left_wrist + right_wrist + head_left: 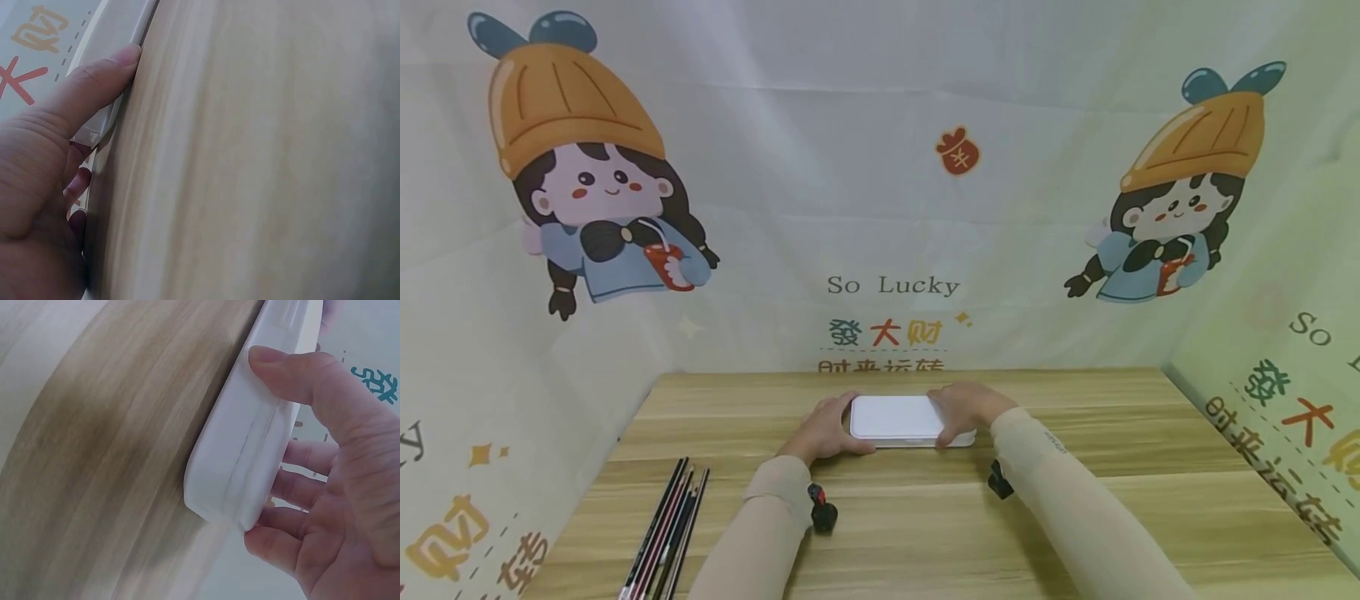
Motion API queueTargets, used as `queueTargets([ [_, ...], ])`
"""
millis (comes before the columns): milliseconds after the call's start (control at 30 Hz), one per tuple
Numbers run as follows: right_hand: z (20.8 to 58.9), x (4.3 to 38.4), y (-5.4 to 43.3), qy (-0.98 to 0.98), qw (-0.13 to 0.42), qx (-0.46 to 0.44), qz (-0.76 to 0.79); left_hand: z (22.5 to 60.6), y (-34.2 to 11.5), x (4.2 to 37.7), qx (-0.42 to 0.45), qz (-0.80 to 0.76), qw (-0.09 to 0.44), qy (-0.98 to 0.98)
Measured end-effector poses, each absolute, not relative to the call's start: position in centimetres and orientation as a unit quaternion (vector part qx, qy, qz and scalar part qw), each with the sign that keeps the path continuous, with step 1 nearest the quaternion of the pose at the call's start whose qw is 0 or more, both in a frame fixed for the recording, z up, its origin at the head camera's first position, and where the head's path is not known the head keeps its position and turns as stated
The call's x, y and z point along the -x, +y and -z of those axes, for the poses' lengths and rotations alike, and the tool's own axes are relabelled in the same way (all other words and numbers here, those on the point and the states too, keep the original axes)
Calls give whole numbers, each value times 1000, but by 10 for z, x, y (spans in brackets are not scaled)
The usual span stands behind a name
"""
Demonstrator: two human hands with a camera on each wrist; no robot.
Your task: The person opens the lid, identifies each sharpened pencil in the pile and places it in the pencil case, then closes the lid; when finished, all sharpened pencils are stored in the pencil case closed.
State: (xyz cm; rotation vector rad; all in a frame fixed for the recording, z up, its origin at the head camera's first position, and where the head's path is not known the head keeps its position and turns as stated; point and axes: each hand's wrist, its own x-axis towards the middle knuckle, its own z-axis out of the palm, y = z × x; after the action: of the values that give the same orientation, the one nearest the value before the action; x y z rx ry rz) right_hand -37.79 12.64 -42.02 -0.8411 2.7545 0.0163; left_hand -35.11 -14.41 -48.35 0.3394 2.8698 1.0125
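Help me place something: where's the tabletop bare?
Bare tabletop lies right of the right sleeve, between sleeves before the white case, and behind the pencils. Crowded: where left hand and right hand grip the case, and front left, at the pencils.

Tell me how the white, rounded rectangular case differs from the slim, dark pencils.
The white, rounded rectangular case is broad and boxy; the slim, dark pencils are thin sticks. The case is gripped by the left hand and the right hand; no hand touches the pencils. The case's long side runs left to right, while the pencils point away from the person. Both are longer than they are wide.
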Motion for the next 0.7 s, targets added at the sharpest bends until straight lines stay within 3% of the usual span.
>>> queueTargets([
  [700,426,379,124,948,100,303,-15,485,-146,351,-111,-325,38,938],
])
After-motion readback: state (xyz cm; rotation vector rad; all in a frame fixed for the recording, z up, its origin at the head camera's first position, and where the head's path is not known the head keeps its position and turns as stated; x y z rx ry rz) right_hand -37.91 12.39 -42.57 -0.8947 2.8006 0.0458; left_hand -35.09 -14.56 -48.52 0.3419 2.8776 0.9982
